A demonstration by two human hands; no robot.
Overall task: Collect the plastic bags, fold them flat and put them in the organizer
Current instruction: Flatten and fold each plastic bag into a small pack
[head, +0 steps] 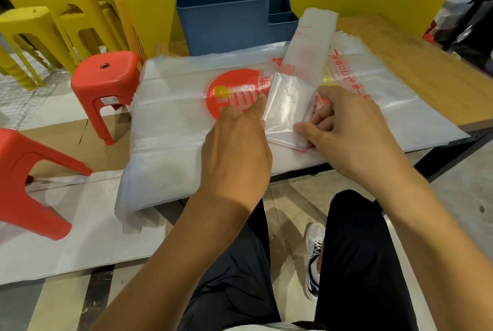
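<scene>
At nine o'clock stand two red plastic stools (106, 82), with stacked yellow plastic stools (53, 18) behind at ten. A stack of flat translucent plastic bags (173, 122) printed with a red circle covers the low wooden table (416, 63), its left end drooping over the edge. The left hand (237, 144) presses with its fingers flat on the left edge of a narrow, folded translucent bag strip (293, 85), which lies on the stack and points toward one o'clock. The right hand (349, 128) pinches the strip's near end between thumb and curled fingers. At twelve o'clock sits the blue plastic compartmented organizer (229, 26), touching the strip's far end.
</scene>
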